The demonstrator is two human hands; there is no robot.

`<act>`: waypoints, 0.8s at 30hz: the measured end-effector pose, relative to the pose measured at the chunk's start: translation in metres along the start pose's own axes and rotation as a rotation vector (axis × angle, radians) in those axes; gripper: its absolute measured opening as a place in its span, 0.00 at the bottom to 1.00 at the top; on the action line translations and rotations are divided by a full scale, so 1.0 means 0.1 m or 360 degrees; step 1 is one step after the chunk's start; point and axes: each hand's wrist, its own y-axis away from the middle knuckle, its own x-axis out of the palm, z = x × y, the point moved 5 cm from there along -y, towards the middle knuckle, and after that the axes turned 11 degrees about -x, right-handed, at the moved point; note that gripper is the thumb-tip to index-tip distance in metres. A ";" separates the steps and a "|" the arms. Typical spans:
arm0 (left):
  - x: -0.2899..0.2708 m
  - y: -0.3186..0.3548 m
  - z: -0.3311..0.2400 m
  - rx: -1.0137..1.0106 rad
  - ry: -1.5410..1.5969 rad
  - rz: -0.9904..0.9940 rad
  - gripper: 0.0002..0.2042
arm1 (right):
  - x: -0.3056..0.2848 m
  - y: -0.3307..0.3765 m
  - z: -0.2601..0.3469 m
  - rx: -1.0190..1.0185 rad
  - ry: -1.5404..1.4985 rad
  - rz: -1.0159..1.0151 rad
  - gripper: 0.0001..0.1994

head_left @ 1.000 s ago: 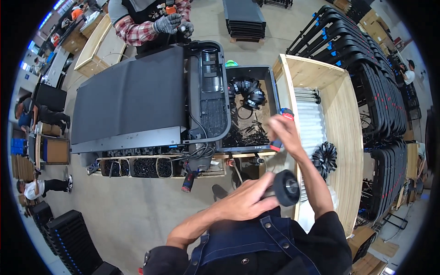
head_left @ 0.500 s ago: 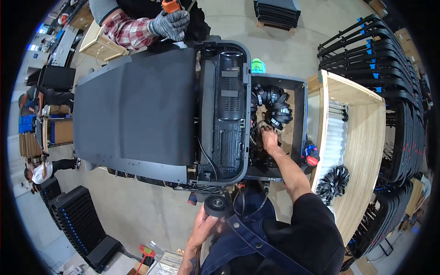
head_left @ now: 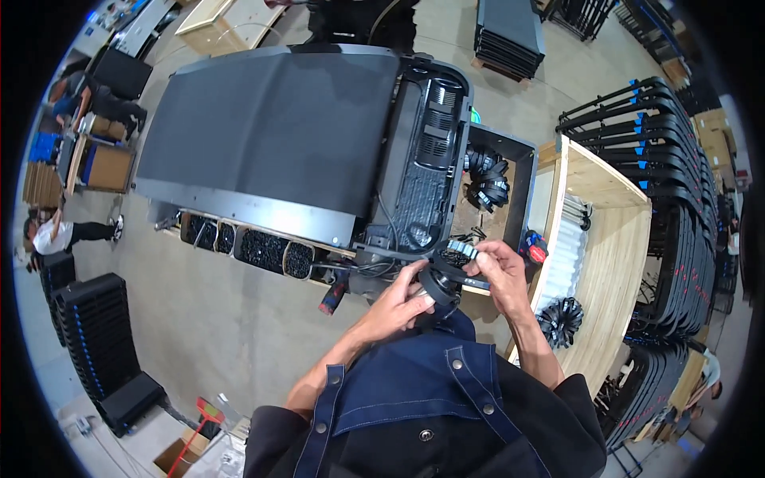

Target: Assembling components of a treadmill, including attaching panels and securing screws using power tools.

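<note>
My left hand (head_left: 394, 307) is closed around a black round wheel-like part (head_left: 438, 291), held in front of my chest. In the fingers of my right hand (head_left: 504, 275) is a black ribbed ring (head_left: 460, 252) with light patches on its rim. The ring is right beside the wheel-like part; whether they touch I cannot tell. Beyond my hands stands a dark grey box (head_left: 522, 163) against the end of a large machine. A curved stack of similar black rings (head_left: 488, 185) lies inside that box.
The machine's broad dark panel (head_left: 271, 131) fills the left and middle. To the right stands a wooden crate (head_left: 610, 263) with another ring stack (head_left: 561, 323). A red and black tool (head_left: 536, 248) sits between box and crate. Black frames (head_left: 669, 143) are racked beyond. A person (head_left: 362, 24) stands across the machine.
My right hand has come out of the grey box with a ribbed ring. My left hand has risen with the wheel-like part, and both hands are now together. The view has shifted.
</note>
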 end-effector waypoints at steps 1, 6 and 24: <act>0.00 0.04 0.04 0.0026 0.0014 -0.0002 0.37 | 0.07 0.05 -0.01 0.0001 0.0035 0.0075 0.13; -0.08 0.23 0.36 0.0174 -0.0067 -0.0132 0.36 | 0.42 0.32 0.07 0.0104 0.0107 0.0213 0.12; -0.41 0.37 -0.08 0.0399 0.0246 -0.0272 0.34 | 1.19 0.26 0.59 -0.0699 0.1147 0.0258 0.19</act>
